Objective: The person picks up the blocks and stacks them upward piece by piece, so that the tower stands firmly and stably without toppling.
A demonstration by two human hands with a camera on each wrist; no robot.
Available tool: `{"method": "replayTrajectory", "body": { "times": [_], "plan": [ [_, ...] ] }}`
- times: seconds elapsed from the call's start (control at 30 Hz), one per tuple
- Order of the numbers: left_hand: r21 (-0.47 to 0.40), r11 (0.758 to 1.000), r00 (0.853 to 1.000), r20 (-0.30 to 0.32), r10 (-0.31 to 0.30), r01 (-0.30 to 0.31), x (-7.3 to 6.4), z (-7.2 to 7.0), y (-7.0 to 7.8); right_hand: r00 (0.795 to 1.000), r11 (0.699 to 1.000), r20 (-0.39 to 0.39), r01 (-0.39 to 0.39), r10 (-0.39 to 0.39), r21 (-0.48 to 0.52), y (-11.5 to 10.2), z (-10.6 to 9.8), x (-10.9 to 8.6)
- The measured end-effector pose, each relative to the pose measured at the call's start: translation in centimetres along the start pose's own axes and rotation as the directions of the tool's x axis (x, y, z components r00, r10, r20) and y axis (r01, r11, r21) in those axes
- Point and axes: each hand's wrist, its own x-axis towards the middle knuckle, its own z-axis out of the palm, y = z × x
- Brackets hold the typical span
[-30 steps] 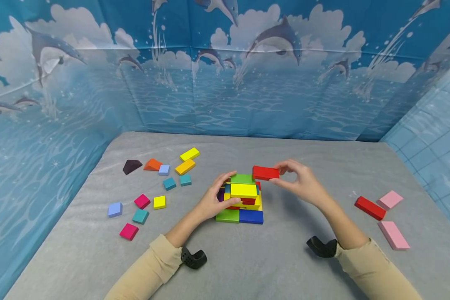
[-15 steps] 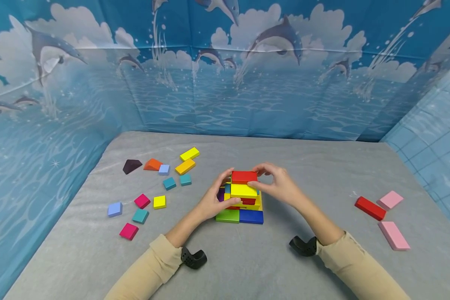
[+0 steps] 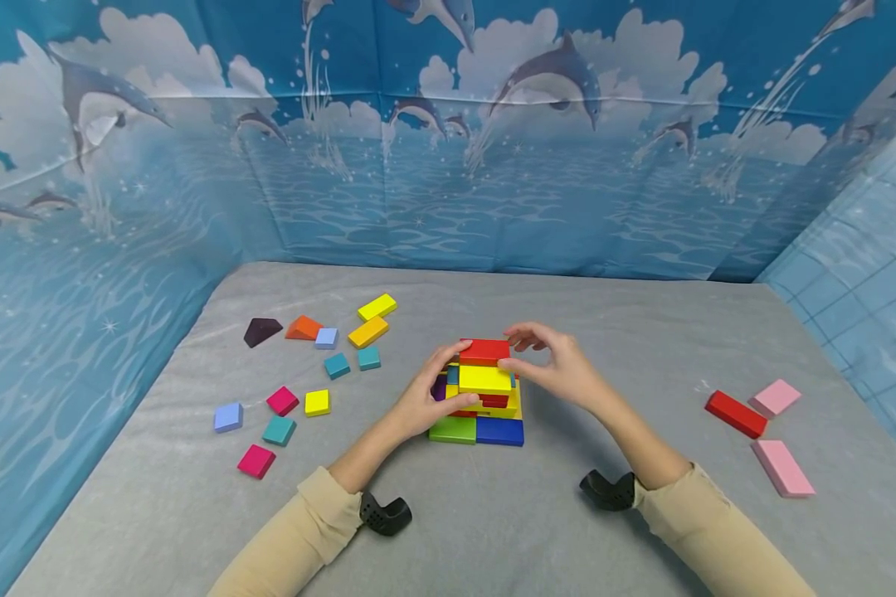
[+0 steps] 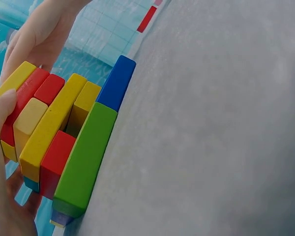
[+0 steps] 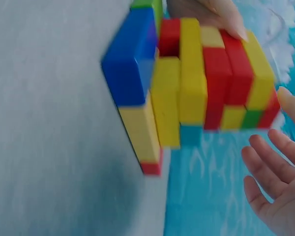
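A stack of coloured building blocks stands mid-table, with a green block (image 3: 452, 429) and a blue block (image 3: 499, 432) at its base. A red block (image 3: 484, 350) lies on top, behind a yellow block (image 3: 485, 380). My left hand (image 3: 423, 400) holds the stack from the left, its thumb (image 4: 2, 109) on the front and its other fingers partly hidden behind. The right hand (image 3: 560, 367) is at the upper right side, its fingertips beside the red block's end. In the right wrist view its fingers (image 5: 275, 169) are spread and grip nothing.
Loose blocks lie left, among them a purple-black one (image 3: 262, 332), an orange one (image 3: 304, 327), a yellow one (image 3: 317, 403) and a teal one (image 3: 280, 430). Farther right are a red block (image 3: 736, 414) and two pink ones (image 3: 784, 468). A dolphin-print curtain (image 3: 448, 191) backs the grey table.
My right hand carried the red block left onto the top of the stack, over the green block, and then let go of it. The left hand stayed on the stack.
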Motion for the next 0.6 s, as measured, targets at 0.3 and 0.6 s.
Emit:
{"method": "replayTrajectory", "body": {
  "times": [0.3,0.6],
  "plan": [
    [0.004,1.0,1.0,-0.009,0.007,-0.007,0.0,0.1,0.0,0.972,0.986,-0.203,-0.137,0.116,-0.094,6.3,-6.3,-6.3],
    [0.0,1.0,1.0,-0.008,-0.007,0.007,0.0,0.1,0.1,0.929,0.912,-0.276,-0.318,0.246,-0.259,11.7,-12.7,-14.9]
  ]
}}
